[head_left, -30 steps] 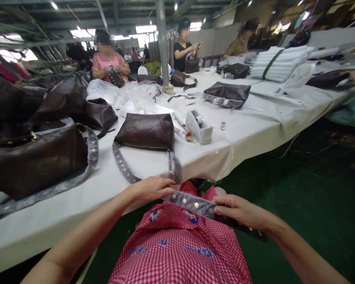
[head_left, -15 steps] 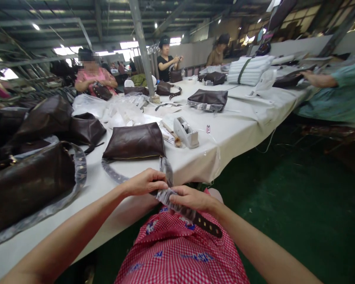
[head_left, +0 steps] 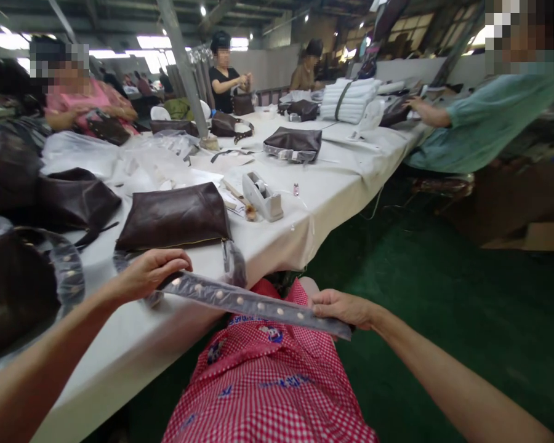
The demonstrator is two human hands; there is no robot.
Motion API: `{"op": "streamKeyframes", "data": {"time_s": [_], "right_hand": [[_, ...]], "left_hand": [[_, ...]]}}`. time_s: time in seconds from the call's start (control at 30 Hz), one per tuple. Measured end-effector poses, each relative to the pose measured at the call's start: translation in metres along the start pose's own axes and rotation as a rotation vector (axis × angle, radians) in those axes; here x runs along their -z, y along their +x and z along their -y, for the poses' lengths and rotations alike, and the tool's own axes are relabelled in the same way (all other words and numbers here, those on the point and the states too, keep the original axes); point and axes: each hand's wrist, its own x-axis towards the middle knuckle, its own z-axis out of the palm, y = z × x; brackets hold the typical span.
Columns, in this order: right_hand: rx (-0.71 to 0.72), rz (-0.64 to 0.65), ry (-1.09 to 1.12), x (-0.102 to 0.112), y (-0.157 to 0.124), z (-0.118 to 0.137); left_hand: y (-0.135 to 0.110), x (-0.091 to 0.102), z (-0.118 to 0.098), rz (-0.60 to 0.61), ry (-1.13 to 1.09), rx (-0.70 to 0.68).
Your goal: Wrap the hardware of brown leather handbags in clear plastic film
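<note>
A dark studded bag strap (head_left: 240, 300) in a clear plastic sleeve is stretched between my two hands, over my lap. My left hand (head_left: 154, 274) grips its left end near the table edge. Closed round the other end is my right hand (head_left: 344, 311), beyond the edge and above the red checked apron. Just behind the strap, a dark brown leather bag (head_left: 175, 215) lies on the white-covered table, its zip edge facing me. Another plastic-wrapped strap piece (head_left: 234, 261) hangs from the bag's right corner.
A tape dispenser (head_left: 262, 197) stands right of the bag, beside papers. More brown bags (head_left: 74, 200) crowd the left, with plastic wrap (head_left: 80, 154) behind. A metal post (head_left: 184, 67) rises from the table. A co-worker in green (head_left: 480, 123) sits at right; others work across the table.
My hands have moved apart, left hand leftward and right hand rightward. The strap, bunched in its plastic before, is now drawn out straight and covered by the sleeve. The view has turned right.
</note>
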Motion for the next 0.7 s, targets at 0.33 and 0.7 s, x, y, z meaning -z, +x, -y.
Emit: {"op": "streamKeyframes", "data": {"time_s": [0.33, 0.7], "right_hand": [[0.025, 0.151, -0.15, 0.003, -0.013, 0.012], [0.011, 0.088, -0.055, 0.009, -0.04, 0.025]], "left_hand": [[-0.011, -0.008, -0.005, 0.125, 0.11, 0.05], [-0.03, -0.021, 0.063, -0.002, 0.331, 0.086]]}}
